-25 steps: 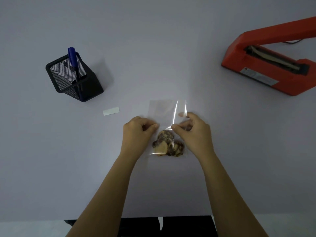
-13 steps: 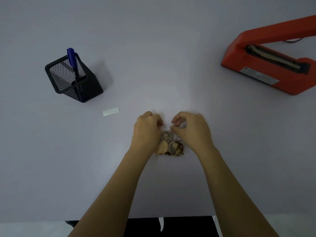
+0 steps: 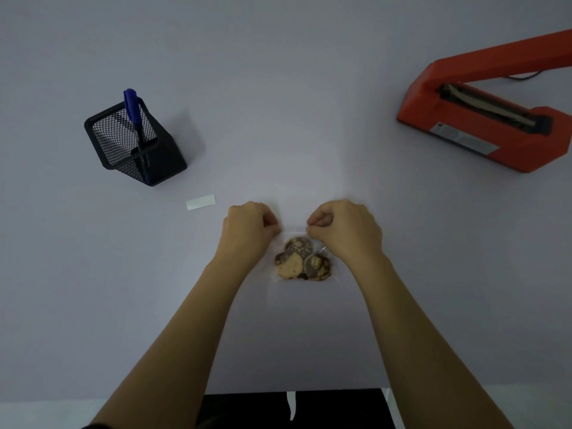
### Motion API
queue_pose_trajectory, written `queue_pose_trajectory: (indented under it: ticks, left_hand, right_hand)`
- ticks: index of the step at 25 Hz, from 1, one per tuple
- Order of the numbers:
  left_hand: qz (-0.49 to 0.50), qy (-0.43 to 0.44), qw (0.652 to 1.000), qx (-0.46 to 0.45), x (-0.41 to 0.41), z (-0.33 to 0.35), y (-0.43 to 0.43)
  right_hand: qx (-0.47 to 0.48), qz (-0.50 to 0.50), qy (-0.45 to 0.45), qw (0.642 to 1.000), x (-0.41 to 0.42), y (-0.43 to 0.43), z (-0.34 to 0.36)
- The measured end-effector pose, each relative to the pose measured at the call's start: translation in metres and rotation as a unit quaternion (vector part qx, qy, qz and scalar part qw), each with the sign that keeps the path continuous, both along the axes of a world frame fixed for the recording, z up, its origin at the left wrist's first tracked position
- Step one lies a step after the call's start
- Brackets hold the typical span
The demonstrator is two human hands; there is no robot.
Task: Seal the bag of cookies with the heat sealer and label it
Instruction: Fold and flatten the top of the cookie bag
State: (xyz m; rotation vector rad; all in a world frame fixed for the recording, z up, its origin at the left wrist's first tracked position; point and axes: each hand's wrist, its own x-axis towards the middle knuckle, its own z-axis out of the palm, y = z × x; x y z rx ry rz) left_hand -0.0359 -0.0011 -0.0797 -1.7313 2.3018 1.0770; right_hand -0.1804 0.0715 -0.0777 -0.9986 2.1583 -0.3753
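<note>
A plain, matte, pale grey-lavender tabletop (image 3: 278, 88) fills nearly the whole view. The light is dim and uneven, brightest in a soft patch at the middle. Along the near edge lies a black strip (image 3: 340, 407).

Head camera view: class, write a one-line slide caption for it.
Both hands, left hand and right hand, pinch the top of the cookie bag; heat sealer open, label waiting.

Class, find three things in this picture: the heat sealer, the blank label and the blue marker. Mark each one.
heat sealer (image 3: 483, 131): head view, on the orange base beside the sealing strip.
blank label (image 3: 201, 202): head view, middle of the white strip.
blue marker (image 3: 131, 104): head view, on its blue cap above the mesh holder.
</note>
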Motion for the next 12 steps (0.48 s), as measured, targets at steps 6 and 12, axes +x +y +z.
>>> queue_pose_trajectory:
  ticks: [6, 12]
  left_hand:
    - [-0.168, 0.071, 0.981, -0.061, 0.013, -0.008, -0.003]
    - [-0.268, 0.035, 0.961, -0.055, 0.007, -0.005, -0.021]
  right_hand:
    - [-0.06, 0.024, -0.002, 0.998, 0.006, 0.004, -0.006]
    - [-0.035, 0.093, 0.063, 0.993, 0.003, -0.003, -0.002]
